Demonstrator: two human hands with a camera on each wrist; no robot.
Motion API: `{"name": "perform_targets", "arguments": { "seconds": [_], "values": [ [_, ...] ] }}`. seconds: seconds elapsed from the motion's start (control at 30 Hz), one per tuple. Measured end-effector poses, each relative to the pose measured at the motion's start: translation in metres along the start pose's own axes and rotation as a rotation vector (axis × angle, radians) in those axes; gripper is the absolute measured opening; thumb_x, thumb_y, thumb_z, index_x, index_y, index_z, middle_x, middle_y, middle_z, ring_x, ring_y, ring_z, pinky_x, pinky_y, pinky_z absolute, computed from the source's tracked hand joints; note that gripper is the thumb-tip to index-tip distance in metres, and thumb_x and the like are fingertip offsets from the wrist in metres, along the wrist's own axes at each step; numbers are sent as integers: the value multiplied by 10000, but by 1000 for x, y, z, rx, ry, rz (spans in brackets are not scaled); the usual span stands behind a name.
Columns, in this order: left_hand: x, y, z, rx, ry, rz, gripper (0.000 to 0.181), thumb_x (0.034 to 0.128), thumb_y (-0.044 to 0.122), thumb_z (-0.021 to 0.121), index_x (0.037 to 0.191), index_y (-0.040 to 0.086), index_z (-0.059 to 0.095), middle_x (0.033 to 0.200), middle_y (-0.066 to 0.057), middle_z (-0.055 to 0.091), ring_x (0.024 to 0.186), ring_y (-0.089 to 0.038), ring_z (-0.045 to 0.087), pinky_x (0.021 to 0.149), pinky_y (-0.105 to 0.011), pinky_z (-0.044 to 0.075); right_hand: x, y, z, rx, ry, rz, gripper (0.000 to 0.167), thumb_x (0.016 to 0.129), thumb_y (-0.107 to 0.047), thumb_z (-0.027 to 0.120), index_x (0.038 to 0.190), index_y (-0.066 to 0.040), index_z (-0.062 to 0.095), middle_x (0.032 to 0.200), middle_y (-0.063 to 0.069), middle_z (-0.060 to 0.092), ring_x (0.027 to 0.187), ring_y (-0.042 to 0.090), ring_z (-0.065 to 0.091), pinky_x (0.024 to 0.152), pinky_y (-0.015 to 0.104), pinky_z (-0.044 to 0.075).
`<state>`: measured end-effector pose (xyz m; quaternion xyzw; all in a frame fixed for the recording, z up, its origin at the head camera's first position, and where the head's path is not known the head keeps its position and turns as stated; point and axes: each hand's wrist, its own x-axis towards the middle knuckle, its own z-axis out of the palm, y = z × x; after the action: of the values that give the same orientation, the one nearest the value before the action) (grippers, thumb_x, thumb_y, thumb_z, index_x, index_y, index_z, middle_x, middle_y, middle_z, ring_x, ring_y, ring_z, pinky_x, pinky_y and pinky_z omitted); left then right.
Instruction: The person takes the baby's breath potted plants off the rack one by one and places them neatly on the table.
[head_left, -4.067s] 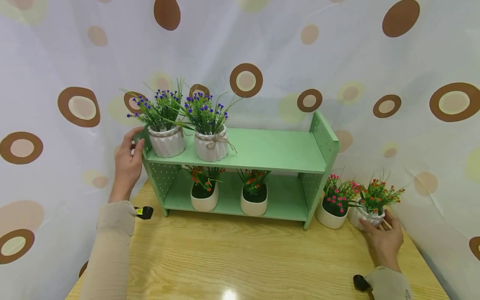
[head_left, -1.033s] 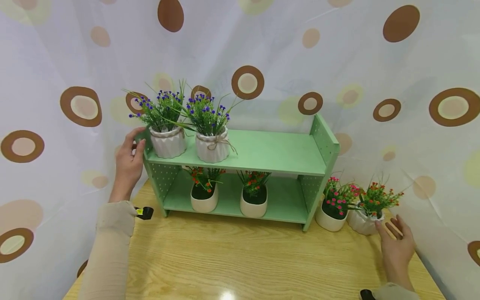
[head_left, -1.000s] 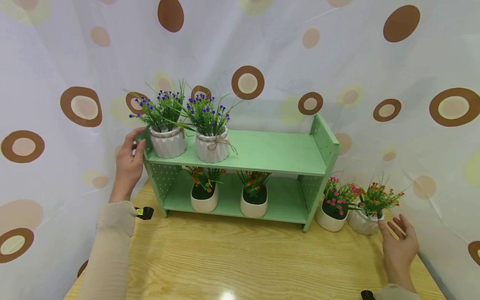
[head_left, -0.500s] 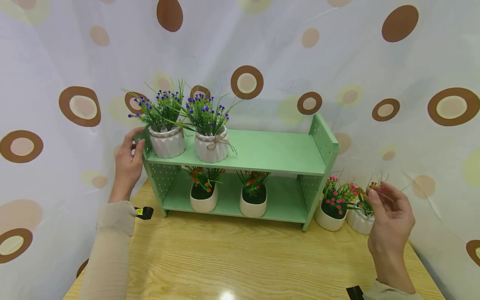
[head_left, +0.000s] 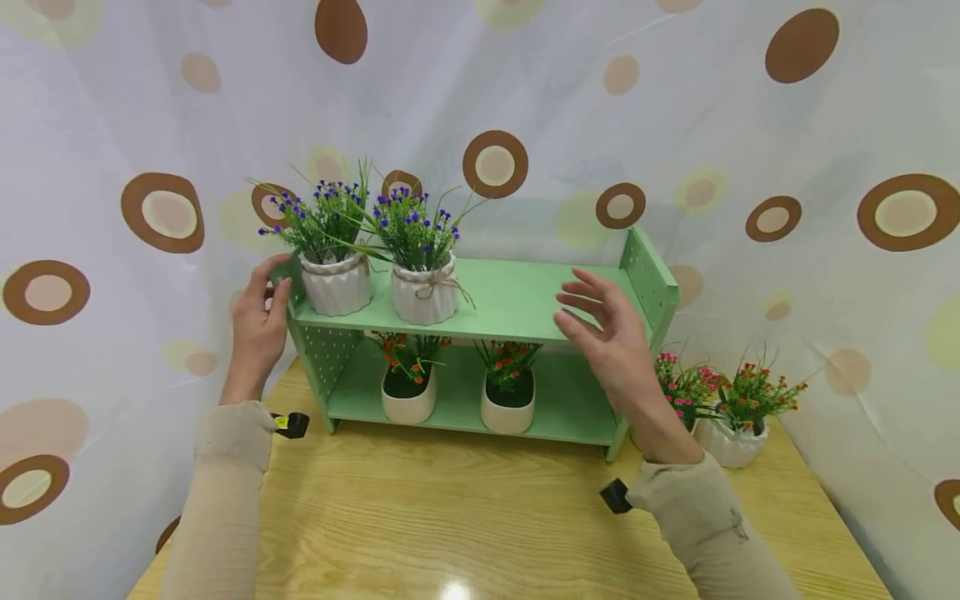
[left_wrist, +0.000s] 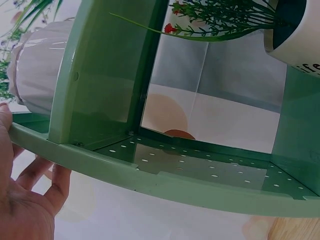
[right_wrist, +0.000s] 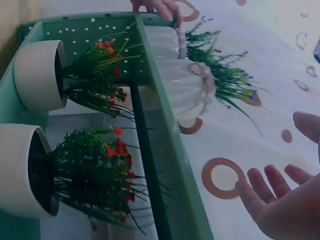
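Observation:
A green two-tier shelf (head_left: 517, 300) stands on the wooden table. My left hand (head_left: 258, 325) grips the top of its left side panel, thumb in front; in the left wrist view the fingers of that hand (left_wrist: 35, 200) curl around the panel's edge. Over the right part of the upper board hovers my right hand (head_left: 611, 342), fingers spread and holding nothing. Two white pots with purple flowers, one at the left end (head_left: 336, 287) and one beside it (head_left: 425, 293), sit on the upper board. Below them, two cream pots (head_left: 408, 407) (head_left: 507, 415) with red flowers stand on the lower board.
Right of the shelf, on the table (head_left: 450, 517), stand a pot with pink flowers (head_left: 678, 392), partly behind my right forearm, and a white pot (head_left: 735, 446) with red-orange flowers. A spotted curtain (head_left: 555, 100) hangs behind.
My right hand has let go of the white pot with red-orange flowers at the right, risen, and moved left over the upper board. The left hand has stayed on the side panel.

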<state>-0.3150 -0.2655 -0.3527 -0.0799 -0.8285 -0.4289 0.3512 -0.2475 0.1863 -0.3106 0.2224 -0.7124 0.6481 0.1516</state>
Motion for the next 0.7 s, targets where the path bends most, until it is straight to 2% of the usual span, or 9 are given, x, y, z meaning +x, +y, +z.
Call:
{"name": "perform_targets", "arguments": {
  "seconds": [0.17, 0.37, 0.57, 0.7],
  "values": [
    [-1, 0, -1, -11, -1, -2, 409, 1124, 332, 430, 1531, 331, 464, 1498, -115, 557, 1097, -305, 594, 820, -148, 424, 36, 8, 37, -58, -126, 63, 744, 1002, -156, 697, 1631, -155, 300, 1598, 122, 416, 1489, 278, 416, 1225, 421, 348],
    [1, 1, 0, -4, 4, 1, 406, 1123, 332, 430, 1527, 334, 469, 1484, -135, 566, 1114, -344, 613, 820, -171, 425, 69, 17, 75, -122, -222, 163, 873, 983, -318, 729, 1665, -210, 195, 1666, 97, 330, 1536, 273, 343, 1242, 461, 313],
    [0, 1, 2, -8, -1, -14, 407, 1125, 330, 423, 1530, 330, 464, 1488, -127, 565, 1108, -324, 597, 823, -193, 434, 87, 15, 98, -122, -246, 289, 952, 949, -390, 762, 1671, -264, 154, 1691, 69, 292, 1552, 297, 312, 1198, 528, 368],
    [0, 0, 1, -9, 4, -15, 405, 1125, 329, 420, 1528, 328, 466, 1495, -122, 561, 1119, -336, 599, 834, -207, 433, 95, 17, 110, -122, -251, 329, 993, 927, -408, 783, 1673, -271, 142, 1691, 70, 285, 1547, 290, 318, 1187, 532, 379]
  ]
}}
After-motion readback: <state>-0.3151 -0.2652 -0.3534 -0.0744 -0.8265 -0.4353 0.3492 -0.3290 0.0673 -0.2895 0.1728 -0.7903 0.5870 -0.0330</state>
